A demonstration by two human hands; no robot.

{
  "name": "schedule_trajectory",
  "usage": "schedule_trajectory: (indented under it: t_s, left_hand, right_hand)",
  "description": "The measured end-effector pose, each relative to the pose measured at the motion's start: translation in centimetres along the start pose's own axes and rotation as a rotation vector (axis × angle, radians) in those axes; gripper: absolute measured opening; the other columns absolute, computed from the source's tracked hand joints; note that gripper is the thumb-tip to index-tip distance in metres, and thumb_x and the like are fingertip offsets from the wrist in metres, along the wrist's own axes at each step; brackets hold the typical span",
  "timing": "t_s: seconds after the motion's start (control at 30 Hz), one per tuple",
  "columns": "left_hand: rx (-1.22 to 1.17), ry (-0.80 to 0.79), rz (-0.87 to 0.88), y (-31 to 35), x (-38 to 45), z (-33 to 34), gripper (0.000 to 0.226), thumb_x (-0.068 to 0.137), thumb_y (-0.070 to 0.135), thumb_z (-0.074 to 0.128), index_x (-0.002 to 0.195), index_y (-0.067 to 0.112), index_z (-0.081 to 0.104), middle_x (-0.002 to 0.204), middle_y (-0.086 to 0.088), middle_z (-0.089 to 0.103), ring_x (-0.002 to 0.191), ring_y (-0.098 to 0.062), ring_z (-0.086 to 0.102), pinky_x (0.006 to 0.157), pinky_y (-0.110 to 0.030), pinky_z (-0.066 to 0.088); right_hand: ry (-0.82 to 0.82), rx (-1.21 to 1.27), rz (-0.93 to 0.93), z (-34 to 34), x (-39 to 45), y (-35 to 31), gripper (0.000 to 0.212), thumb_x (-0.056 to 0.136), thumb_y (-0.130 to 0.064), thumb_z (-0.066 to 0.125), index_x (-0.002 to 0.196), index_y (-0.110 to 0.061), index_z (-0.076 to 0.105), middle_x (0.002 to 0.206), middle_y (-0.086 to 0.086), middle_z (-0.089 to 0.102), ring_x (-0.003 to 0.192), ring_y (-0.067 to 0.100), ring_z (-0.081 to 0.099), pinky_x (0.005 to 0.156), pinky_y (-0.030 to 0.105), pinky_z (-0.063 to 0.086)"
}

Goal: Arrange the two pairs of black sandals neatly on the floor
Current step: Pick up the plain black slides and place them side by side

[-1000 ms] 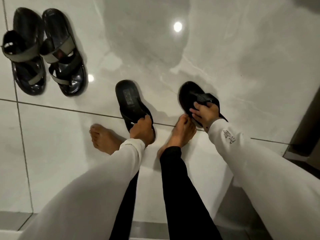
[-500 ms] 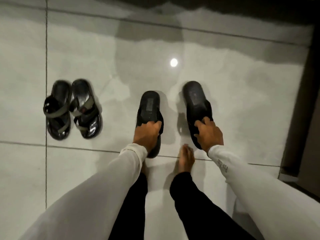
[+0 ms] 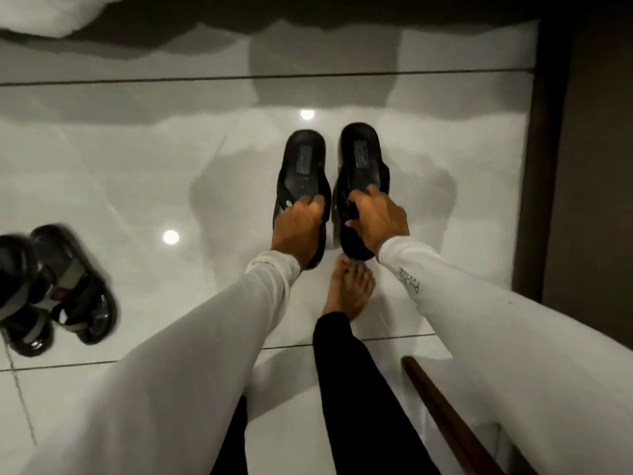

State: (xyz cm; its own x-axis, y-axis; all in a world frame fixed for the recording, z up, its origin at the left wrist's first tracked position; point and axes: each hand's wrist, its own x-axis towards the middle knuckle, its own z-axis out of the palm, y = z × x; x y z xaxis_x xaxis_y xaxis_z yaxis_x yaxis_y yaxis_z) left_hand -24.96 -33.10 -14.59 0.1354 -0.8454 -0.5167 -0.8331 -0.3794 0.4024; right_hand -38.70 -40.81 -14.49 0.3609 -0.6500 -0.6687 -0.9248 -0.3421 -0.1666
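Two plain black sandals lie side by side on the glossy floor ahead of me, heels pointing away. My left hand [image 3: 298,228] grips the left black sandal [image 3: 303,162] at its strap end. My right hand [image 3: 376,217] grips the right black sandal [image 3: 361,156] the same way. The two soles are nearly parallel and a narrow gap separates them. A second pair, black sandals with grey straps [image 3: 61,286], sits together at the left edge of the view, partly cut off.
My bare right foot [image 3: 349,289] stands just behind the held sandals. A dark wall or door frame [image 3: 548,166] runs down the right side. A brown wooden rail [image 3: 442,406] crosses the lower right. Pale tiles [image 3: 137,166] stretch between the two pairs.
Both hands have drawn the two plain sandals together, from well apart to almost touching and parallel. The view has shifted right, so the grey-strapped pair now sits at the left edge.
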Motion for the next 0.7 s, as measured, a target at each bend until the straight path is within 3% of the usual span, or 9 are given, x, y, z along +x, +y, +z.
schedule_trajectory:
  t_s: [0.27, 0.6, 0.7]
  left_hand:
    - [0.011, -0.058, 0.08, 4.5, 7.5, 0.8, 0.038, 0.094, 0.016, 0.057, 0.13, 0.008, 0.05, 0.117, -0.02, 0.063, 0.098, -0.045, 0.066, 0.083, -0.05, 0.058]
    - [-0.079, -0.212, 0.082, 7.4, 10.3, 1.7, 0.041, 0.094, 0.002, 0.057, 0.134, 0.005, 0.053, 0.13, -0.019, 0.059, 0.117, -0.04, 0.062, 0.102, -0.043, 0.051]
    - [-0.025, -0.234, 0.117, 7.0, 8.9, 0.7, 0.046, 0.095, 0.006, 0.055, 0.141, 0.008, 0.048, 0.132, -0.017, 0.056, 0.117, -0.039, 0.061, 0.1, -0.045, 0.052]
  right_hand:
    - [0.04, 0.026, 0.026, -2.1, 3.5, 5.6, 0.025, 0.093, -0.018, 0.062, 0.117, -0.012, 0.059, 0.117, 0.017, 0.061, 0.097, 0.042, 0.067, 0.078, 0.044, 0.056]
    - [0.123, 0.077, 0.057, -2.4, 4.9, 8.9, 0.022, 0.096, -0.01, 0.057, 0.117, -0.009, 0.06, 0.118, 0.018, 0.061, 0.1, 0.04, 0.065, 0.078, 0.039, 0.052]
    - [0.119, 0.081, 0.058, -2.7, 4.1, 8.8, 0.027, 0.094, -0.011, 0.06, 0.121, -0.011, 0.057, 0.124, 0.017, 0.057, 0.105, 0.039, 0.061, 0.079, 0.04, 0.05]
